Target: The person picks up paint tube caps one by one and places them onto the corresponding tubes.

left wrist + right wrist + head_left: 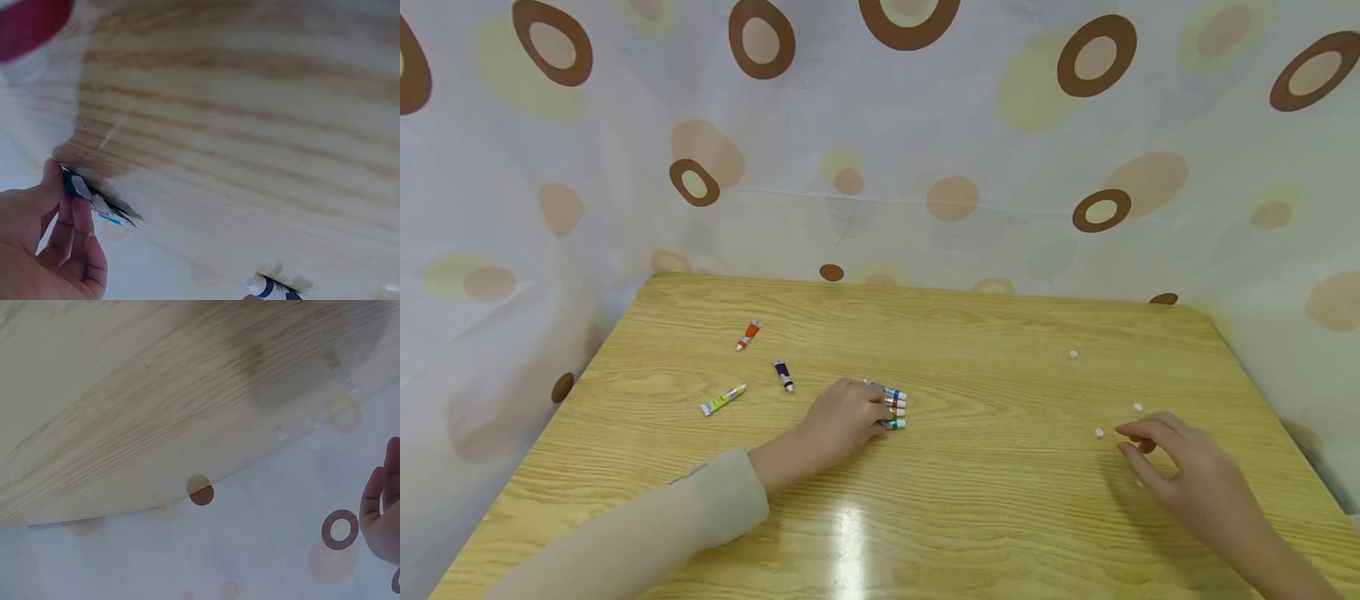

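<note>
In the head view my left hand (846,421) rests over a row of several small paint tubes (895,396) with white caps, lying side by side on the table. The left wrist view shows its thumb and fingers (78,231) gripping the tubes (100,201) at their crimped ends. My right hand (1198,475) hovers over the table's right side, fingers loosely bent, thumb and forefinger apart, nothing visible between them. Just left of its fingertips lies a small white piece (1099,432), cap-like but too small to be sure. Another white piece (1138,407) lies just beyond.
Left of the row lie a yellow-green tube (724,400), a dark tube (783,376) and a red-orange tube (748,335). A further white piece (1073,354) sits farther back on the wooden table (985,508). A patterned curtain (895,125) hangs behind the table and along its sides.
</note>
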Motion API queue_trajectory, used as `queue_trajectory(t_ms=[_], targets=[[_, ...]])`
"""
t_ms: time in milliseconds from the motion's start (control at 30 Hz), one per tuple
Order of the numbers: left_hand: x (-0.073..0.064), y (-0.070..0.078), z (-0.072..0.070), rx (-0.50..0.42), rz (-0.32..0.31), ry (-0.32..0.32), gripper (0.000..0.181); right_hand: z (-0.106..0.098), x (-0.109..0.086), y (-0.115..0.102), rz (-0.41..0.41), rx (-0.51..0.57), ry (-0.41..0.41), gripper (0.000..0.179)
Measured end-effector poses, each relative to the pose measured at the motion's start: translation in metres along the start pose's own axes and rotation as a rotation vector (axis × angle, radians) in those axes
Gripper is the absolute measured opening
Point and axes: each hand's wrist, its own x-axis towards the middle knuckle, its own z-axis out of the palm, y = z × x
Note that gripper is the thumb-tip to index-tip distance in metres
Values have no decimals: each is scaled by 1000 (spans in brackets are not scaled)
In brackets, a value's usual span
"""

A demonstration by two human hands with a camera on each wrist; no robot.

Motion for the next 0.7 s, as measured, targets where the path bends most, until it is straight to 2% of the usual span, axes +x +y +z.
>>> queue_trajectory(t_ms=[167,300,467,533,700], targets=[[0,0,2,-22,-11,33,10,-4,-7,5,14,-13,-17,12],[0,1,1,-36,-30,32,6,-4,-13,11,39,-20,-54,29],[-1,1,0,-44,-31,31,7,-3,-21,19,48,-25,-113,27],[-1,1,0,-50,-31,34,6,-4,-24,21,89,-26,-168,27],[-1,2,-1,-55,-32,32,7,-7,-31,22,265,-34,-370,26]])
